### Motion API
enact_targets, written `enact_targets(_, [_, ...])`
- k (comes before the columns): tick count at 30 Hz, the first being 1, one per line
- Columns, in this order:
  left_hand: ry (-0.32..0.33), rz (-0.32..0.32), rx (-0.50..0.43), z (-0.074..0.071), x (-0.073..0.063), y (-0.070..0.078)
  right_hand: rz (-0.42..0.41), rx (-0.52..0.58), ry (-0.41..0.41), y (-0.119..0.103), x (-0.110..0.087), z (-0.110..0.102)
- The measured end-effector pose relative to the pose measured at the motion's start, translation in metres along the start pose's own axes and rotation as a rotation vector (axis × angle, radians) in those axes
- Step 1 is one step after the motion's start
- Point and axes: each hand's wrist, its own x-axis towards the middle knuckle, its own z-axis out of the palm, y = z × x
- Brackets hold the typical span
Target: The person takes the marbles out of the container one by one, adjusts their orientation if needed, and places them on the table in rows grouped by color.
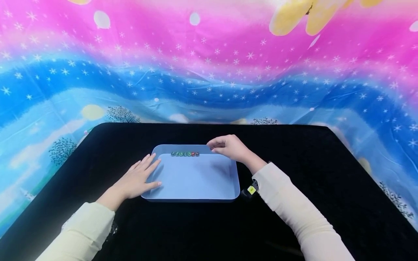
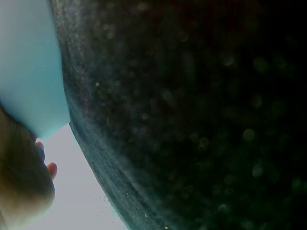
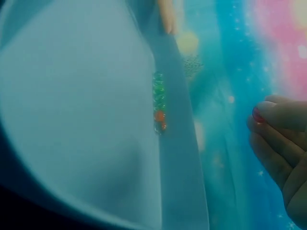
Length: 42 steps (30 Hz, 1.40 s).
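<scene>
A light blue tray (image 1: 196, 183) lies on a black cloth. Along its back wall runs a row of several glass marbles (image 1: 183, 154), green at the left and reddish at the right. With fingers spread, my left hand (image 1: 137, 178) rests at the tray's left rim. Over the back right part of the tray, my right hand (image 1: 232, 148) pinches a small red marble (image 3: 258, 115) between thumb and fingertips, seen best in the right wrist view. The left wrist view shows only part of the left hand (image 2: 24, 177) beside the tray wall (image 2: 33, 62).
The black-covered table (image 1: 196, 228) extends around the tray. Behind it hangs a pink and blue patterned cloth (image 1: 209, 72). A dark strap with a yellow-faced device (image 1: 251, 189) is at the right wrist.
</scene>
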Motion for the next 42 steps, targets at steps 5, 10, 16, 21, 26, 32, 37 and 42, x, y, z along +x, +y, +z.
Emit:
enact_targets(5, [0.000, 0.001, -0.004, 0.001, -0.001, -0.001, -0.006, 0.030, 0.013, 0.000, -0.008, -0.006])
enact_targets(10, [0.001, 0.003, -0.007, 0.002, -0.002, -0.001, -0.015, 0.040, 0.011, 0.000, -0.018, -0.013])
enact_targets(16, [-0.003, -0.001, -0.012, 0.002, -0.002, -0.001, -0.032, -0.002, 0.019, 0.000, -0.029, -0.018])
enact_targets(21, [-0.002, -0.001, -0.009, 0.002, -0.002, -0.001, -0.047, -0.001, 0.003, 0.003, -0.038, -0.020])
enact_targets(26, [-0.007, -0.003, -0.008, 0.001, -0.001, -0.001, -0.045, 0.023, -0.011, 0.006, -0.047, -0.024])
enact_targets(32, [-0.008, -0.002, -0.008, 0.000, 0.000, -0.001, -0.051, 0.062, 0.024, 0.012, -0.057, -0.030])
enact_targets(37, [-0.006, 0.000, -0.009, 0.001, 0.000, -0.001, -0.042, 0.085, 0.053, 0.019, -0.066, -0.034])
enact_targets(42, [-0.003, 0.000, -0.006, 0.002, 0.000, -0.001, -0.066, 0.074, 0.084, 0.024, -0.076, -0.039])
